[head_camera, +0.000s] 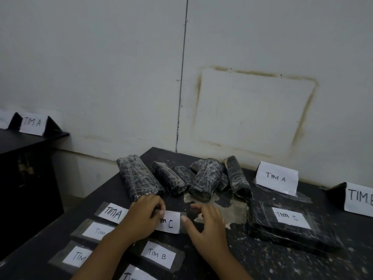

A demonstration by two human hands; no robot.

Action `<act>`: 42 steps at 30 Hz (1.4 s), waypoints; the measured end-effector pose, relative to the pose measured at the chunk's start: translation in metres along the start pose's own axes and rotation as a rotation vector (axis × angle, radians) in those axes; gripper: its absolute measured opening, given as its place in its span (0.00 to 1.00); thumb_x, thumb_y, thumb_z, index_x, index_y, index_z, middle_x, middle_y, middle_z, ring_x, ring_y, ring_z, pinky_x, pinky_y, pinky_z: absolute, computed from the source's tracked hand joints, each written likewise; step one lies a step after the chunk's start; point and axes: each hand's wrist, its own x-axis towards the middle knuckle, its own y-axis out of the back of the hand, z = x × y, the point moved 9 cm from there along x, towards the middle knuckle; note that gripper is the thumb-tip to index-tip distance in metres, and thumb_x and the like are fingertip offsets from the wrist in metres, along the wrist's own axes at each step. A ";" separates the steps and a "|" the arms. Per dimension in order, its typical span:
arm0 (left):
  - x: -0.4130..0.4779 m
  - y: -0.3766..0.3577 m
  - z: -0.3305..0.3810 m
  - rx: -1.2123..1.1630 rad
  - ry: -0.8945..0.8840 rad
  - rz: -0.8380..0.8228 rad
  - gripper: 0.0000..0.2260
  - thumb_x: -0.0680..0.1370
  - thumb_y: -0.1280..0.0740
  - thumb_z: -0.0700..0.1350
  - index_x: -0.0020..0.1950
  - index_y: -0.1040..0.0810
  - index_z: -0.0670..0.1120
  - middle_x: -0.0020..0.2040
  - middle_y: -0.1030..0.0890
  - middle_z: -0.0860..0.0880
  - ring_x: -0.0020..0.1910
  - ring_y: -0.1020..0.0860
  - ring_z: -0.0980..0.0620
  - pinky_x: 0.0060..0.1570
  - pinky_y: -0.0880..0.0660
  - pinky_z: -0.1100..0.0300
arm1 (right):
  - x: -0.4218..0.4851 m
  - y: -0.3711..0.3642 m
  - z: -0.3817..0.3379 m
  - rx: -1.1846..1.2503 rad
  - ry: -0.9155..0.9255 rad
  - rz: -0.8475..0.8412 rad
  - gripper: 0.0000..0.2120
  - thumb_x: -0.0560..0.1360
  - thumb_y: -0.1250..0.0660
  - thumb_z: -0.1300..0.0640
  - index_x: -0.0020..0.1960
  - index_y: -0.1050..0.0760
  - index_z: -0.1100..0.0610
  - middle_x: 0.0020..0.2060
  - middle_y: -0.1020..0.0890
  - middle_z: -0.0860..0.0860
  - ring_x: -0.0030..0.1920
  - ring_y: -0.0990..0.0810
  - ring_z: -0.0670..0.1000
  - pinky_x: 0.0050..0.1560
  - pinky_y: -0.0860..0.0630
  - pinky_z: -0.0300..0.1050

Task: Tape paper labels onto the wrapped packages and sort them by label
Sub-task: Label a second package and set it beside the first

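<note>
A white paper label reading "TIM C" (169, 222) lies on the dark table with clear tape over it. My left hand (141, 216) pinches its left end between thumb and fingers. My right hand (205, 223) hovers at its right end, fingers spread, thumb touching the tape edge. Several black wrapped roll packages (203, 178) lie in a loose row behind the hands. A flat black package labelled "TIM C" (292, 219) rests to the right. More taped labels, "TIM A" (114, 213) and "TIM B" (157, 255), lie near me.
Standing paper signs "TIM A" (276, 176) and "TIM B" (359, 197) mark spots at the table's back right. Another "TIM A" sign (32, 123) stands on a black cabinet at left. The table top (272, 259) is speckled and worn; a wall is close behind.
</note>
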 end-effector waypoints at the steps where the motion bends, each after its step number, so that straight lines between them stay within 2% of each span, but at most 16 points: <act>1: 0.000 0.000 0.001 0.010 -0.002 -0.010 0.13 0.78 0.37 0.44 0.39 0.34 0.60 0.49 0.25 0.58 0.55 0.29 0.56 0.59 0.32 0.54 | 0.000 0.000 0.000 0.044 -0.010 -0.009 0.18 0.67 0.37 0.33 0.52 0.29 0.41 0.48 0.28 0.36 0.51 0.31 0.40 0.55 0.33 0.44; 4: 0.000 0.001 0.005 0.046 -0.029 -0.017 0.13 0.78 0.38 0.43 0.39 0.34 0.60 0.50 0.25 0.57 0.56 0.30 0.57 0.60 0.33 0.54 | 0.001 -0.004 0.000 0.087 -0.032 -0.064 0.22 0.61 0.37 0.28 0.49 0.29 0.39 0.48 0.28 0.36 0.52 0.30 0.39 0.56 0.30 0.47; 7: 0.002 0.002 0.012 0.028 -0.070 -0.010 0.13 0.77 0.39 0.42 0.40 0.34 0.59 0.49 0.25 0.58 0.55 0.30 0.57 0.57 0.33 0.56 | 0.002 -0.005 0.000 0.142 -0.036 -0.073 0.18 0.60 0.33 0.31 0.45 0.25 0.40 0.45 0.25 0.39 0.50 0.28 0.41 0.54 0.28 0.48; 10: 0.009 -0.001 0.028 0.098 -0.139 -0.029 0.09 0.77 0.39 0.44 0.43 0.32 0.59 0.50 0.27 0.60 0.54 0.32 0.58 0.56 0.36 0.58 | 0.003 -0.003 0.001 0.189 -0.040 -0.046 0.08 0.65 0.27 0.45 0.39 0.25 0.43 0.41 0.24 0.43 0.46 0.26 0.42 0.49 0.27 0.48; 12: 0.014 -0.004 0.034 0.118 -0.147 -0.040 0.07 0.77 0.38 0.45 0.45 0.30 0.59 0.51 0.27 0.60 0.55 0.32 0.57 0.57 0.37 0.58 | 0.004 0.002 0.005 0.233 -0.069 -0.001 0.11 0.67 0.27 0.55 0.34 0.28 0.44 0.38 0.24 0.46 0.42 0.26 0.42 0.44 0.27 0.43; 14: 0.019 -0.005 0.035 0.057 -0.126 -0.025 0.06 0.77 0.38 0.46 0.47 0.28 0.59 0.52 0.27 0.60 0.57 0.32 0.57 0.59 0.36 0.56 | 0.003 0.007 0.011 0.279 -0.100 0.053 0.14 0.68 0.27 0.59 0.32 0.29 0.45 0.37 0.25 0.47 0.40 0.26 0.41 0.38 0.31 0.33; 17: 0.025 0.006 0.023 -0.034 -0.003 0.118 0.08 0.78 0.37 0.46 0.54 0.26 0.58 0.57 0.25 0.58 0.60 0.30 0.55 0.62 0.34 0.54 | 0.002 0.016 0.023 0.339 -0.141 0.147 0.12 0.69 0.27 0.62 0.32 0.26 0.50 0.35 0.25 0.48 0.38 0.27 0.40 0.35 0.32 0.31; 21: 0.032 0.030 -0.020 0.080 0.334 0.296 0.10 0.77 0.35 0.51 0.57 0.27 0.57 0.64 0.27 0.50 0.64 0.32 0.47 0.61 0.35 0.48 | 0.002 0.023 0.035 0.417 -0.176 0.221 0.11 0.70 0.28 0.62 0.32 0.25 0.54 0.33 0.25 0.50 0.34 0.28 0.44 0.32 0.34 0.33; 23: 0.031 0.036 -0.038 0.136 0.470 0.319 0.14 0.74 0.34 0.58 0.59 0.27 0.57 0.66 0.29 0.46 0.65 0.33 0.43 0.61 0.35 0.47 | 0.003 0.025 0.040 0.434 -0.190 0.240 0.10 0.71 0.29 0.63 0.33 0.24 0.55 0.33 0.24 0.52 0.33 0.27 0.45 0.32 0.33 0.35; 25: 0.029 0.036 -0.053 0.178 0.585 0.275 0.28 0.69 0.34 0.67 0.64 0.31 0.57 0.69 0.33 0.42 0.66 0.34 0.40 0.63 0.36 0.45 | 0.004 0.023 0.043 0.444 -0.206 0.234 0.07 0.72 0.30 0.62 0.35 0.22 0.56 0.34 0.22 0.54 0.35 0.25 0.52 0.34 0.30 0.39; 27: 0.032 0.022 -0.063 0.213 0.650 0.110 0.43 0.60 0.33 0.75 0.71 0.39 0.58 0.72 0.40 0.39 0.69 0.37 0.38 0.65 0.38 0.44 | 0.003 0.022 0.044 0.460 -0.215 0.237 0.06 0.72 0.29 0.62 0.36 0.21 0.55 0.34 0.21 0.54 0.36 0.24 0.55 0.36 0.28 0.46; 29: 0.035 0.010 -0.065 0.269 0.656 -0.014 0.50 0.57 0.31 0.75 0.73 0.44 0.59 0.75 0.47 0.38 0.71 0.40 0.37 0.67 0.40 0.44 | 0.003 0.022 0.044 0.471 -0.221 0.245 0.07 0.72 0.29 0.61 0.36 0.21 0.54 0.34 0.21 0.53 0.36 0.23 0.55 0.36 0.26 0.49; 31: 0.038 0.009 -0.063 0.317 0.633 0.026 0.46 0.60 0.29 0.72 0.73 0.43 0.59 0.76 0.50 0.38 0.71 0.39 0.37 0.68 0.39 0.44 | 0.003 0.023 0.045 0.482 -0.233 0.240 0.08 0.72 0.29 0.61 0.35 0.21 0.52 0.34 0.20 0.53 0.36 0.23 0.54 0.36 0.25 0.48; 36: 0.037 0.016 -0.058 0.380 0.529 0.216 0.30 0.74 0.36 0.62 0.73 0.37 0.56 0.76 0.43 0.43 0.66 0.32 0.37 0.64 0.34 0.47 | 0.002 0.022 0.047 0.501 -0.256 0.234 0.08 0.72 0.29 0.60 0.34 0.22 0.54 0.34 0.20 0.53 0.37 0.22 0.55 0.37 0.24 0.49; 39: 0.029 0.035 -0.051 0.228 0.420 0.414 0.23 0.77 0.36 0.56 0.71 0.31 0.51 0.72 0.35 0.41 0.61 0.29 0.35 0.59 0.31 0.44 | 0.001 0.022 0.047 0.519 -0.264 0.239 0.08 0.72 0.29 0.60 0.35 0.22 0.54 0.34 0.20 0.54 0.36 0.22 0.55 0.36 0.25 0.45; 42: 0.013 0.070 -0.048 0.034 0.327 0.672 0.17 0.78 0.37 0.52 0.64 0.26 0.46 0.61 0.24 0.39 0.54 0.25 0.38 0.50 0.27 0.46 | 0.001 0.022 0.044 0.562 -0.278 0.215 0.07 0.72 0.29 0.61 0.37 0.21 0.52 0.35 0.18 0.52 0.35 0.22 0.47 0.34 0.26 0.37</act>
